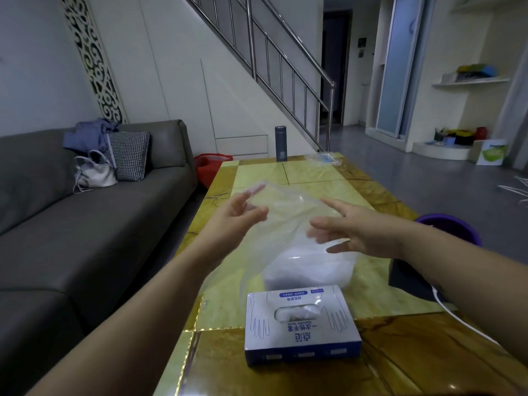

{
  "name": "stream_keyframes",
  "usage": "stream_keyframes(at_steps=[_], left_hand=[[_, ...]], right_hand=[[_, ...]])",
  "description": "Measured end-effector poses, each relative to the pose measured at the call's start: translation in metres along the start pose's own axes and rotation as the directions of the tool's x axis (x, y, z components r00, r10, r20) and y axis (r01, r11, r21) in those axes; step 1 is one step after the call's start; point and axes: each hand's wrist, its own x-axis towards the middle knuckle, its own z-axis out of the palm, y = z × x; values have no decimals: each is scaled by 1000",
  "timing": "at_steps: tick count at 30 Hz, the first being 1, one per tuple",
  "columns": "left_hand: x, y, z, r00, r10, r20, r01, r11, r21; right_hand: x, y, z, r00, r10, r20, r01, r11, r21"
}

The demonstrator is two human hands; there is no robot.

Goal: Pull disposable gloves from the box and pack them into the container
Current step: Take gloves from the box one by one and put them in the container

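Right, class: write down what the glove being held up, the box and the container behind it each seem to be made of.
Glove: thin clear plastic film, slightly glossy; the table shows through it, and it creases. Box: printed cardboard, matt white and blue, with folded edges. Container: probably translucent plastic, cloudy white; hard to be sure.

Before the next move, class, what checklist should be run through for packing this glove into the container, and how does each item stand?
1. Clear plastic glove lifted between the hands: ok.
2. Grip of left hand and right hand: cannot tell.
3. Glove's tail free of the blue-and-white cardboard box: cannot tell.
4. Translucent plastic container close behind the box: ok.
5. Container open: cannot tell.
6. Next glove showing in the box slot: ok.
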Motion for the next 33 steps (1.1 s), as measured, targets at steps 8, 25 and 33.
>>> stream_keyframes(at_steps=[8, 25, 33], left_hand=[[31, 1, -4, 1000, -17, -6, 17, 999, 47], [101, -68, -10, 880, 129, -458, 187, 790, 583], [93, -66, 54, 883, -150, 445, -421, 171, 891]], right_hand=[[23, -9, 6, 865, -438, -245, 441, 897, -47], [101, 45, -39, 966, -15, -257, -145, 792, -592], [120, 61, -34, 970, 82, -229, -239, 481, -843]])
